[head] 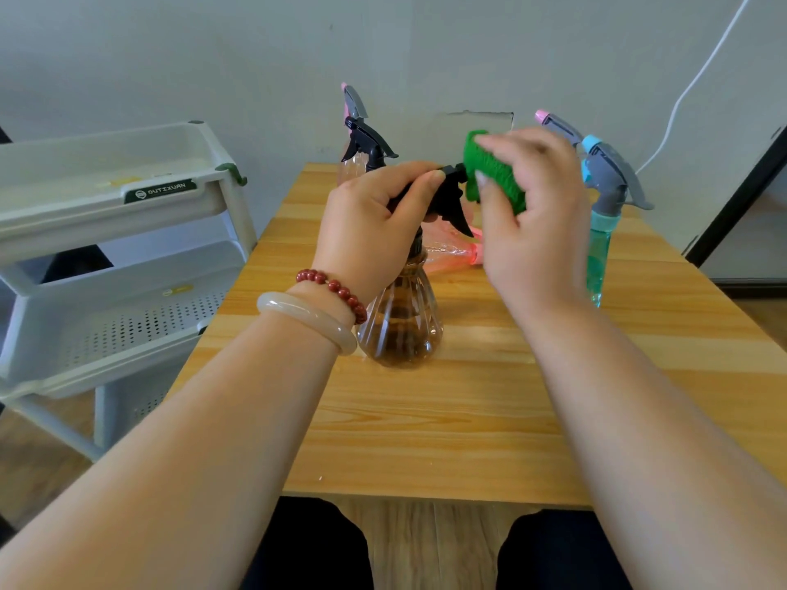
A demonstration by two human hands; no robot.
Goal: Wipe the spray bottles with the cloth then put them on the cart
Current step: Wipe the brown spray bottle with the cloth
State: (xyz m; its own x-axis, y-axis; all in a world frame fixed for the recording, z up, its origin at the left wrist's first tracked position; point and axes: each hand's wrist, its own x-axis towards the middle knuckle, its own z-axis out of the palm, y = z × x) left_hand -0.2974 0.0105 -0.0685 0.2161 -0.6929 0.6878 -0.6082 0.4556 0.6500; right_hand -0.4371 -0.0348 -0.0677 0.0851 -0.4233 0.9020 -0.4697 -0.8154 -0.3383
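The cart (127, 198) stands to the left, just beside the table edge, its trays facing my way. I take it that it is parked there so a wiped bottle can go across in one short reach. None of the bottles I can see is on it yet.

My left hand (370, 223) is curled round the back of the black spray head (447, 193) and pinches it between thumb and fingers. I judge that it steadies the brown bottle (402, 325), which stands upright on the table in front of me, so it will not tip or turn under the rubbing. A bead bracelet (336, 289) and a pale bangle (306, 321) sit on that wrist.

The green cloth (489, 172) is bunched against the nozzle end of the same spray head. My right hand (536, 206) grips it, fingers folded over the top and thumb underneath. The head is being wiped now and the body comes after, I would guess.

Behind the hands a pink bottle (451, 249) lies on its side. At the far left of the table is a clear bottle (366, 151) with a black trigger. To the right a teal bottle (598, 257) stands upright with a grey trigger. A further grey head shows behind each of the two standing bottles. All of them wait within easy reach.

The table (426, 419) is pale wood with lengthwise grain, and its far end is pushed against a plain grey wall (255, 57). A white cable (698, 78) runs down the wall at the right, and wooden flooring shows below.
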